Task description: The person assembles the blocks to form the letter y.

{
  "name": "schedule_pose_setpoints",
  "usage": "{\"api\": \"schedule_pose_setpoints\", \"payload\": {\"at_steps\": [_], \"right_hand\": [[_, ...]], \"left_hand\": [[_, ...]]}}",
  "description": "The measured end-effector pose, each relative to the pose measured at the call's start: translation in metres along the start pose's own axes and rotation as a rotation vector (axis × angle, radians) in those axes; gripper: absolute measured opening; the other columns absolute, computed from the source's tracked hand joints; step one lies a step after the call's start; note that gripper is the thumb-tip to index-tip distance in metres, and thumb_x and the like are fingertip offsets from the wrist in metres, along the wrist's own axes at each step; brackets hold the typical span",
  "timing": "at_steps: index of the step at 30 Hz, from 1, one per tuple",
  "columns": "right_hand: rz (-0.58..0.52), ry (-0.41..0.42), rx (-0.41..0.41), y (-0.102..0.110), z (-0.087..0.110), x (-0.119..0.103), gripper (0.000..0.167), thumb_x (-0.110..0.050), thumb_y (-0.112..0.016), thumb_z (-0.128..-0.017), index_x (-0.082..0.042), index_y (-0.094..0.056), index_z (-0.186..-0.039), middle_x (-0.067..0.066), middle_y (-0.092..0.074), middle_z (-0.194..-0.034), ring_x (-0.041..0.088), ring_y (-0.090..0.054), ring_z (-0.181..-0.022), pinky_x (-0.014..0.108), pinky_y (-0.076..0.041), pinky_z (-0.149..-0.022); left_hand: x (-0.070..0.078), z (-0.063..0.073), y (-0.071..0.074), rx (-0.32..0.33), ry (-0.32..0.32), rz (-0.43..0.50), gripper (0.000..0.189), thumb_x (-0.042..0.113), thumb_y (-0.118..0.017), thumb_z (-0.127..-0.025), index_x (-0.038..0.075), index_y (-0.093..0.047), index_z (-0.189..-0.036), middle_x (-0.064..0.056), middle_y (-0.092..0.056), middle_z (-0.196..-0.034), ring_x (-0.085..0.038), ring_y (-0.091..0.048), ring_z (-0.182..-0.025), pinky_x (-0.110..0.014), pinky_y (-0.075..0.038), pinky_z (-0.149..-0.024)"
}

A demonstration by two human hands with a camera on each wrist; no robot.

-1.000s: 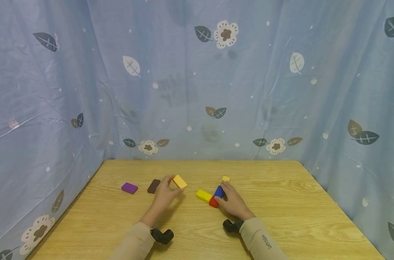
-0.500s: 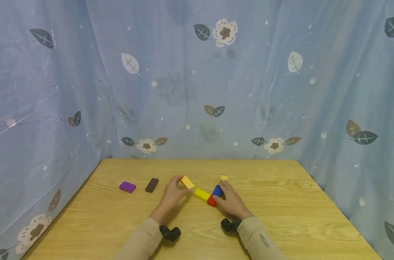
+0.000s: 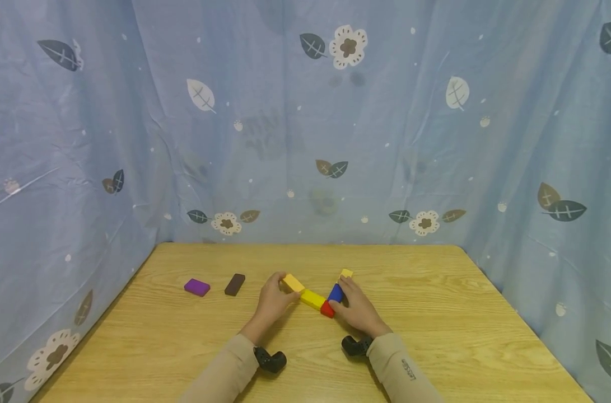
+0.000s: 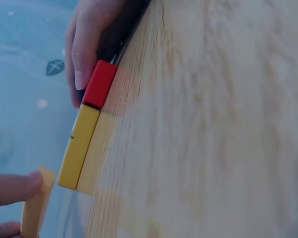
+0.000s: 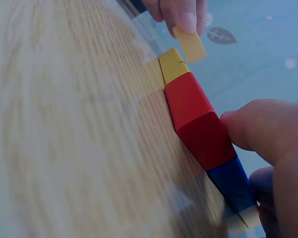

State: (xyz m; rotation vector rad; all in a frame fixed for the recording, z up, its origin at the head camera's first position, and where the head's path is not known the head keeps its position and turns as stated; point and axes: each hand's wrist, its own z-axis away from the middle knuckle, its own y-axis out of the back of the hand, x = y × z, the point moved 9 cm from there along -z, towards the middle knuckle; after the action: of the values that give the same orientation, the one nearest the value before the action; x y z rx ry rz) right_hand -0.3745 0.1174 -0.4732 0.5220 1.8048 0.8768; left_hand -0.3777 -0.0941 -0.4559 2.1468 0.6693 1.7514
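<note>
My left hand [image 3: 274,299] pinches an orange-yellow block [image 3: 293,282] by its ends, thumb toward the near end. That block is held close to the outer end of a yellow block [image 3: 312,299]; a narrow gap shows in the left wrist view. The yellow block butts against a red block [image 5: 193,106], which meets a blue block [image 3: 335,293] at an angle. A pale yellow block [image 3: 346,273] continues the row beyond the blue one. My right hand [image 3: 358,309] holds this arm of the row, thumb at the red block and fingers along the blue and pale yellow blocks.
On the left of the wooden table [image 3: 436,336] lie a purple block [image 3: 197,287] and a dark brown block [image 3: 235,284], apart from the row. A blue patterned curtain [image 3: 265,112] surrounds the table's back and sides.
My left hand has carried the orange-yellow block rightward, from open table to the outer end of the yellow block. The right hand stays on the row; the head view shifts slightly.
</note>
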Motion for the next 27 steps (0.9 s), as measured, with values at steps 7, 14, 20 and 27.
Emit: {"api": "schedule_pose_setpoints", "payload": {"at_steps": [7,14,20,27], "right_hand": [[0.003,-0.002,0.004,-0.0010,-0.0013,0.0015,0.068,-0.038,-0.057,-0.094,0.001,-0.034,-0.145,0.019,-0.028,-0.153,0.037,-0.022,-0.143,0.054,-0.024,-0.114],[0.005,-0.009,-0.008,-0.0016,-0.0007,-0.0004,0.068,-0.038,-0.057,-0.094,0.001,-0.034,-0.145,0.018,-0.028,-0.153,0.037,-0.021,-0.143,0.054,-0.024,-0.114],[0.006,-0.006,-0.010,-0.0001,-0.0016,-0.0019,0.068,-0.038,-0.056,-0.094,0.001,-0.034,-0.145,0.018,-0.028,-0.153,0.036,-0.021,-0.143,0.054,-0.024,-0.114],[0.014,-0.010,-0.003,0.0017,-0.0028,-0.0019,0.068,-0.037,-0.057,-0.094,0.001,-0.034,-0.145,0.018,-0.029,-0.153,0.035,-0.021,-0.143,0.053,-0.024,-0.115]], "left_hand": [[-0.0014,0.0019,0.0011,0.038,0.049,0.026,0.063,0.014,-0.078,-0.077,-0.007,-0.048,-0.129,-0.024,-0.054,-0.128,-0.039,-0.052,-0.117,-0.048,-0.048,-0.096],[-0.0038,-0.0002,-0.0015,0.061,0.062,-0.003,0.061,0.013,-0.078,-0.076,-0.008,-0.049,-0.126,-0.024,-0.055,-0.125,-0.039,-0.053,-0.116,-0.049,-0.047,-0.097],[-0.0024,-0.0013,-0.0029,0.071,0.057,-0.023,0.059,0.012,-0.078,-0.076,-0.009,-0.050,-0.124,-0.024,-0.057,-0.121,-0.039,-0.056,-0.110,-0.048,-0.050,-0.092],[0.0012,-0.0015,-0.0052,0.046,0.047,-0.060,0.059,0.013,-0.078,-0.077,-0.010,-0.050,-0.124,-0.025,-0.056,-0.119,-0.038,-0.057,-0.107,-0.046,-0.051,-0.090]]}}
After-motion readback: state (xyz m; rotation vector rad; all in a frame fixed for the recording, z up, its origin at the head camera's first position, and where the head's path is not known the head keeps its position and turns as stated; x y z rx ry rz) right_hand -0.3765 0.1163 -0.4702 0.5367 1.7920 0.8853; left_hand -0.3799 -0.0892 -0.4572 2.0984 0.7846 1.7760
